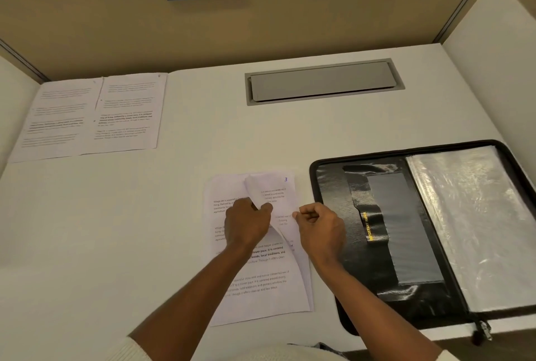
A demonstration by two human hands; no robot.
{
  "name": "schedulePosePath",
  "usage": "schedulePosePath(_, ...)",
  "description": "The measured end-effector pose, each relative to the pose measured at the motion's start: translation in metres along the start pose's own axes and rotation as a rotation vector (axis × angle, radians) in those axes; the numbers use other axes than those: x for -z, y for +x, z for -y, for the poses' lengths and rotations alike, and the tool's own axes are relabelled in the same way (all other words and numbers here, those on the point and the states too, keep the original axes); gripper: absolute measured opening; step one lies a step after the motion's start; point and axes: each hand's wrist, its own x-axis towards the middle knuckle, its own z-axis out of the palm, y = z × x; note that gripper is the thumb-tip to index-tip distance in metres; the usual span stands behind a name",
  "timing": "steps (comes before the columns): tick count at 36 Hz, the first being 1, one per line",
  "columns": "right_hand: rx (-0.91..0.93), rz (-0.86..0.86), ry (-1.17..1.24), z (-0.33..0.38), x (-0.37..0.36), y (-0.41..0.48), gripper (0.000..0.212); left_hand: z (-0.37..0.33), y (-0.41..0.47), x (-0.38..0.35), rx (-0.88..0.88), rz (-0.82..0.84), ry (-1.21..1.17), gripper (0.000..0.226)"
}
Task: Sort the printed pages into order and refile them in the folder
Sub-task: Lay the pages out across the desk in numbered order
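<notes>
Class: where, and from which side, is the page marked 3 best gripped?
Pinch the page marked 3 at its raised, curled left edge, coming from the left, as the left hand does; that edge stands clear of the stack beneath.

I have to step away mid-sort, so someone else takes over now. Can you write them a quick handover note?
Left hand: fingers pinch the curled page marked 3.
Right hand: pinches that page's right edge.
It curls up off the stack of pages in front.
Done: two pages laid side by side, far left.
The zip folder lies open, right.
Left: finish ordering, refile.
</notes>
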Motion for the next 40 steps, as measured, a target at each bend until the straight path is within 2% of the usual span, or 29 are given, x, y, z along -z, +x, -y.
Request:
schedulePosePath(5,0.032,-0.009,-0.018,0.003,0.009,0.000,0.013,-0.004,-0.002,0.001,-0.010,-0.041,0.007,0.038)
schedulePosePath(12,0.054,0.003,-0.077,0.007,0.014,-0.003,0.009,-0.006,-0.005,0.000,-0.090,-0.070,0.128,0.036)
schedulePosePath(20,0.066,-0.185,-0.078,0.013,0.040,0.002,0.010,-0.003,-0.001,-0.008,-0.141,-0.062,0.182,0.035)
schedulePosePath(30,0.255,-0.469,-0.108,0.029,0.096,0.021,0.015,0.006,0.005,-0.018,-0.176,-0.028,0.214,0.038)
schedulePosePath(35,0.376,-0.531,-0.073,0.038,0.127,0.028,0.015,0.005,0.003,-0.016,-0.213,-0.042,0.236,0.055)
schedulePosePath(40,0.402,-0.501,0.025,0.047,0.148,0.027,0.021,0.001,-0.003,-0.010,-0.186,-0.030,0.169,0.064)
